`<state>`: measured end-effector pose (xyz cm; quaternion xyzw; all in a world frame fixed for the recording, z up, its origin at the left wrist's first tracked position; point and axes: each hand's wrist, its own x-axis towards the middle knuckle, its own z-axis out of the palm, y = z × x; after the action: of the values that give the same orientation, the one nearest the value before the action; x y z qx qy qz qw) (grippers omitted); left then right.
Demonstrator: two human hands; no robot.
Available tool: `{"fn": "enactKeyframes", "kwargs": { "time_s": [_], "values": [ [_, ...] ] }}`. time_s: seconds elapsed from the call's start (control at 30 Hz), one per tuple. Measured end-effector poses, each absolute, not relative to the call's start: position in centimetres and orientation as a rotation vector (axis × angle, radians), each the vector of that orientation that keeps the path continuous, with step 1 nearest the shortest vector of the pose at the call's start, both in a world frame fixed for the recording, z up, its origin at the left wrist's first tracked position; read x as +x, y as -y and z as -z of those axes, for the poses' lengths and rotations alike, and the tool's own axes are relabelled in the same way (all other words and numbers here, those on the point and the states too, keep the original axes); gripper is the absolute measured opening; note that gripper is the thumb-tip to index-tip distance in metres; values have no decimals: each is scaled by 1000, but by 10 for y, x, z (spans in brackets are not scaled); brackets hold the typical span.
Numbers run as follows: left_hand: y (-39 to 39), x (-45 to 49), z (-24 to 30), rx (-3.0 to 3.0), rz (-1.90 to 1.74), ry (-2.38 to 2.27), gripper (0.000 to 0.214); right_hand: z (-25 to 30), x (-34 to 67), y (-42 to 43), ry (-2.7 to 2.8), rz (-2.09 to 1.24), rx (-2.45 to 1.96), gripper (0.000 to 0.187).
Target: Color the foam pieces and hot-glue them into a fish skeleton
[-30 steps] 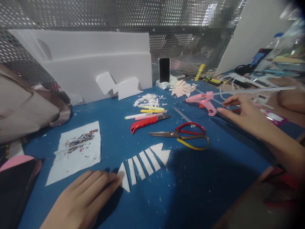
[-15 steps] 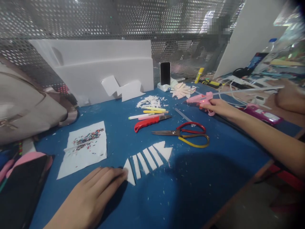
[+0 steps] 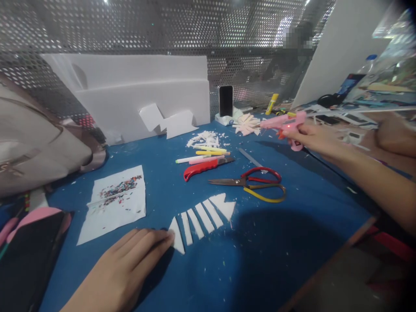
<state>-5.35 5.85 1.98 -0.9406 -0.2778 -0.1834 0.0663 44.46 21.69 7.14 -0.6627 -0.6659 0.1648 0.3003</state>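
My left hand (image 3: 130, 258) rests on the blue table with its fingers pressed together, fingertips on the edge of a triangular white foam piece (image 3: 176, 237). Beside it, several white foam strips (image 3: 196, 224) and a notched end piece (image 3: 223, 205) lie in a slanting row with narrow gaps between them. Off to the right, my right hand (image 3: 308, 135) grips a pink hot glue gun (image 3: 290, 126), held above the table with its nozzle pointing left. A small light glows on the gun.
Scissors (image 3: 243, 182), a red-handled cutter (image 3: 203, 168) and coloured pens (image 3: 211, 152) lie beyond the foam row. White paper (image 3: 130, 208) with colourful bits lies left, near a dark phone-like slab (image 3: 30, 260). A phone (image 3: 226, 100) stands at the back. Another person's arm shows far right.
My right hand has lifted the glue gun up and to the right, off its earlier spot. My left hand and the foam pieces have stayed in place.
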Motion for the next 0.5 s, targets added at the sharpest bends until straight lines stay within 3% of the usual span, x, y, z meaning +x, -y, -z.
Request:
{"fn": "enactKeyframes", "kwargs": {
  "time_s": [0.2, 0.5],
  "values": [
    [-60, -52, -22, -2825, 573, 821, 38, -103, 418, -197, 1723, -336, -1708, 36],
    [-56, -48, -26, -2816, 470, 851, 35, -115, 342, -154, 2015, -516, -1603, 47]
  ]
}}
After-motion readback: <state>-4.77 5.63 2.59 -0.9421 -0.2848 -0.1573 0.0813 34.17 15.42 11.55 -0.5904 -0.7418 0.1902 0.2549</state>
